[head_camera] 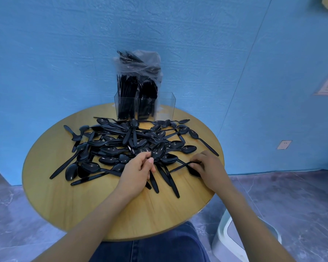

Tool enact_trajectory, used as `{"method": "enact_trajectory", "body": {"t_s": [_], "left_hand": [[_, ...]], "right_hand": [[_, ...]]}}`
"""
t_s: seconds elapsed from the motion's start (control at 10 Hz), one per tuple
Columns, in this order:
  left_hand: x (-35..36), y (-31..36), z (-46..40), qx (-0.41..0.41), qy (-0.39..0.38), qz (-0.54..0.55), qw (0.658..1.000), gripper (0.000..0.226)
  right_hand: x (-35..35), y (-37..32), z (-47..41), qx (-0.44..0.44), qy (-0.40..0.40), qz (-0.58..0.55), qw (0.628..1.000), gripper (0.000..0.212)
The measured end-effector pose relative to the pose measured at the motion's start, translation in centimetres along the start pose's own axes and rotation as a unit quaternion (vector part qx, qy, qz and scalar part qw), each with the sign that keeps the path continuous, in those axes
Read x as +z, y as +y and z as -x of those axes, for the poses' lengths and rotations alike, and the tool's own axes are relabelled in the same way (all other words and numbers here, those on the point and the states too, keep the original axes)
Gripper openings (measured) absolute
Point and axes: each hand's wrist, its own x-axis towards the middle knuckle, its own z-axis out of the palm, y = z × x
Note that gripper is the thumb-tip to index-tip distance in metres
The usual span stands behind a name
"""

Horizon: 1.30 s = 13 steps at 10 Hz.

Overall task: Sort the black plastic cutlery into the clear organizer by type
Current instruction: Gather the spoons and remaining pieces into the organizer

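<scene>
— Spoons [121,146] everywhere: the pile covers the middle of the table [64,195], bowls and handles crossed over one another. What have you got hold of?

— Your left hand [138,171] is curled round a small bunch of them, one bowl sticking up past the thumb, handles trailing back toward you. Your right hand [206,165] is apart from it, fingers bent onto a single spoon's handle at the pile's near right edge.

— How will they behave?

— Light, I'd judge, and glossy, so likely slippery. Thin plastic should flex a little and could snap if you lever one out from under others. Lift, don't drag.

— Where do I take them?

— By the handle, near the neck, bowls all facing one way so they nest.

— And where do they go?

— The organizer [165,104] stands at the table's far edge. Its left and middle compartments are packed with upright cutlery; the right one looks empty. Behind it sits a bag [146,61] of more cutlery.
</scene>
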Motion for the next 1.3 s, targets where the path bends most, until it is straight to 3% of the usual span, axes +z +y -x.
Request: {"method": "enact_trajectory", "body": {"t_s": [0.4,0.7,0.9,1.0,1.1,1.2,1.3], "left_hand": [[-0.2,0.8,0.1,-0.008,-0.003,0.000,1.000,0.029],[-0.3,3.0,-1.4,-0.044,-0.019,0.030,0.998,0.027],[-2.4,4.2,-2.6,-0.115,-0.063,0.101,0.986,0.017],[-4.5,4.5,-3.3,-0.146,-0.070,0.135,0.978,0.026],[-5.6,4.7,-3.4,-0.151,-0.125,0.091,0.976,0.041],[-5.8,4.5,-3.3,-0.128,-0.205,0.056,0.969,0.040],[-6.0,3.8,-3.1,-0.107,-0.232,0.047,0.966,0.027]], "right_hand": [[-0.6,0.9,1.4,0.000,0.098,-0.057,0.994,0.012],[-3.3,0.5,1.9,-0.117,0.271,-0.082,0.952,0.008],[-3.0,-1.6,0.6,-0.234,0.207,-0.127,0.941,0.014],[-2.8,-2.0,-0.2,-0.275,0.160,-0.115,0.941,0.013],[-2.3,-2.8,-1.2,-0.311,0.121,-0.089,0.938,0.022],[-1.9,-3.6,-2.1,-0.335,0.093,-0.068,0.935,0.029],[-1.6,-3.7,-2.7,-0.331,0.071,-0.087,0.937,0.032]]}}
